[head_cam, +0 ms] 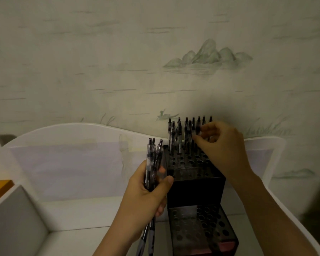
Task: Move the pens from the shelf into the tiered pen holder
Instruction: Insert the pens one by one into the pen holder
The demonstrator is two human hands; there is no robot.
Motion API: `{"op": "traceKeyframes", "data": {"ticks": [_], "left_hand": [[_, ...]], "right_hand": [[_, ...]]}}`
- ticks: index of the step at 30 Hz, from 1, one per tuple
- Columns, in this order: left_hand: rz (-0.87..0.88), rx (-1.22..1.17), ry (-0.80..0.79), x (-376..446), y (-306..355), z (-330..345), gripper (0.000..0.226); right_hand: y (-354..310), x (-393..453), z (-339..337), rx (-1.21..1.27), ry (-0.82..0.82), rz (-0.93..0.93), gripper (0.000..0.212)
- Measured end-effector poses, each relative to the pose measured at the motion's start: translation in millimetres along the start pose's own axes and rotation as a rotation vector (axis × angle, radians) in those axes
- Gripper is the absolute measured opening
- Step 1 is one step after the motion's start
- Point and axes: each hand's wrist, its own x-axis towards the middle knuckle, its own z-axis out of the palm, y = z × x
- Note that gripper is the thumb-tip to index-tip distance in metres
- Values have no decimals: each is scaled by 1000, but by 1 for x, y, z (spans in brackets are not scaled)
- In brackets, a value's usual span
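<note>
The left hand [146, 196] gripped a bundle of pens [152, 163] upright beside the holder [196, 185]. The right hand [222, 145] pinched one pen [198, 129] among those standing in the holder's top tier, near the shelf's [72, 215] back edge.

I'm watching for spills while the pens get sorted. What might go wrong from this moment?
1. The left hand holds a loose bundle of clear-barrelled black pens; one may slip out.
2. The right hand works among the upright pens crowded at the back of the black perforated tiered pen holder; it may knock a neighbour askew.
</note>
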Motion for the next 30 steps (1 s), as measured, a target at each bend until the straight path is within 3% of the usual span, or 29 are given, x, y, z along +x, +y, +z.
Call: {"op": "traceKeyframes", "data": {"ticks": [11, 15, 18, 26, 30], "left_hand": [[10, -9, 9, 0, -4, 2, 10], [14, -19, 23, 2, -7, 1, 15], [8, -55, 45, 4, -8, 0, 22], [46, -64, 110, 7, -11, -7, 27], [39, -72, 142, 6, -15, -10, 27]], "right_hand": [[0, -15, -5, -27, 16, 6, 33], [-14, -37, -14, 28, 50, -52, 27], [-28, -64, -15, 77, -90, -37, 22], [-34, -124, 8, 147, -611, 244, 23], [-34, -136, 26, 193, -710, 329, 26]]}}
